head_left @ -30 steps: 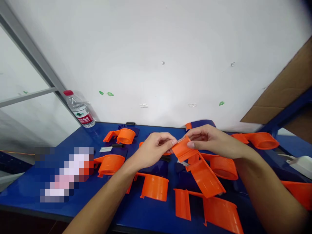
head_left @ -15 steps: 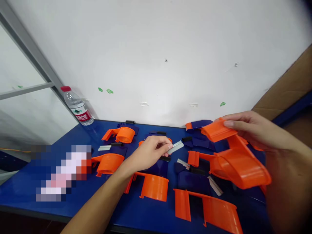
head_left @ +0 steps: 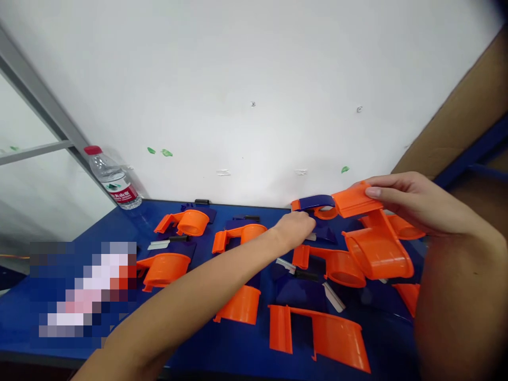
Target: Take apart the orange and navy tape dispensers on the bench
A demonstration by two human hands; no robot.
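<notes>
My right hand (head_left: 408,203) grips an orange tape dispenser frame (head_left: 381,246) by its flat end, thumb on top, and holds it raised over the table. My left hand (head_left: 296,228) reaches across to the back middle with its fingers curled. The end of a silver serrated blade (head_left: 313,236) shows at these fingers, over a dark blue plastic part (head_left: 326,234). Most of the fingertips are hidden behind the hand. Just behind it lies an orange dispenser with a blue cover (head_left: 316,201). Closer to me is another orange dispenser frame (head_left: 344,269).
More orange frames (head_left: 193,222) lie in rows on the blue table (head_left: 99,227), with dark blue covers (head_left: 299,294), black sleeves (head_left: 307,275) and loose blades (head_left: 334,297) among them. A water bottle (head_left: 115,180) stands at the back left. A white wall (head_left: 238,79) rises behind.
My left hand has moved right with the blade, from mid-table towards the blue part near the wall. The held orange frame has shifted slightly left and up; the view has turned slightly right.
</notes>
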